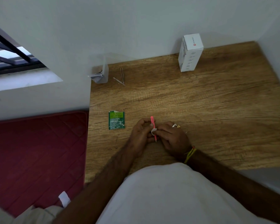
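Our left hand has its fingers curled round the upper half of the pink tool and holds it nearly upright, tip towards us. Our right hand meets it from the other side, and its fingertips pinch a small white pad against the shaft, about halfway down. Both hands are closed on something and sit just above the table.

We judge the step to be wiping the tool. To do it well, we keep the left grip firm and high, so the lower shaft stays bare. We fold the pad right round the shaft and draw it in one line towards the tip, away from the holding fingers. We then turn the tool a little and repeat. The tip looks fine, so light pressure there should spare the pad and our fingertips.

Just left of the left fingers lies a torn green sachet; its print is too small to read. Far beyond the fingers, by the wall, lie metal tweezers beside a clear container. Far beyond the right hand stands a white box with a small red logo and a word on top that we cannot make out. Marks along the pink tool are also illegible.
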Available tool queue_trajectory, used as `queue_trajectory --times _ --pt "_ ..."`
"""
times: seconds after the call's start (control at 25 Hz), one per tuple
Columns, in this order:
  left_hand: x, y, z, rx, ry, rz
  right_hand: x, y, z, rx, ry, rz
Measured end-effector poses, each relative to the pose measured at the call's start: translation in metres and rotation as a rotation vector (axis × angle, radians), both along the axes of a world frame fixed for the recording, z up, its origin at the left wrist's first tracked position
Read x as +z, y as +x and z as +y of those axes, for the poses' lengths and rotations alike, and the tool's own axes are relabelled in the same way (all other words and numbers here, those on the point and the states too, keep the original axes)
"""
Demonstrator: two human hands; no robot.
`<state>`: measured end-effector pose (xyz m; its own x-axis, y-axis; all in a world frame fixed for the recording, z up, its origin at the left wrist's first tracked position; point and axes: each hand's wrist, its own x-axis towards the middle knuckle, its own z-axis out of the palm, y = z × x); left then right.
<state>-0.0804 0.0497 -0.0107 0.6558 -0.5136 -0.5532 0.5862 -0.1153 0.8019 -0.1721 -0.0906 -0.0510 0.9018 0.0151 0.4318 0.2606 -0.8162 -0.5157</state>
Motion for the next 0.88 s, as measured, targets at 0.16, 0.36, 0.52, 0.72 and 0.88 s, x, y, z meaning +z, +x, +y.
queue_trajectory --times 0.16,0.36,0.52,0.72,0.88 --pt "0.0038 0.0003 -0.0022 0.023 -0.003 0.027 0.0039 -0.0017 0.0003 -0.007 0.024 -0.013" --pt "0.0051 -0.0003 -0.0007 0.036 -0.022 0.037 0.0056 -0.0055 0.0032 0.020 -0.020 -0.038" --pt "0.0019 -0.0008 -0.0020 0.052 -0.022 0.039 0.0035 -0.0071 0.0030 0.068 -0.036 -0.025" --pt "0.0014 -0.0007 -0.0036 0.087 -0.021 0.053 0.0036 -0.0097 0.0002 0.091 -0.015 -0.036" --pt "0.0036 0.0003 -0.0053 0.123 -0.032 0.069 0.0041 -0.0096 -0.0016 0.077 0.023 -0.031"
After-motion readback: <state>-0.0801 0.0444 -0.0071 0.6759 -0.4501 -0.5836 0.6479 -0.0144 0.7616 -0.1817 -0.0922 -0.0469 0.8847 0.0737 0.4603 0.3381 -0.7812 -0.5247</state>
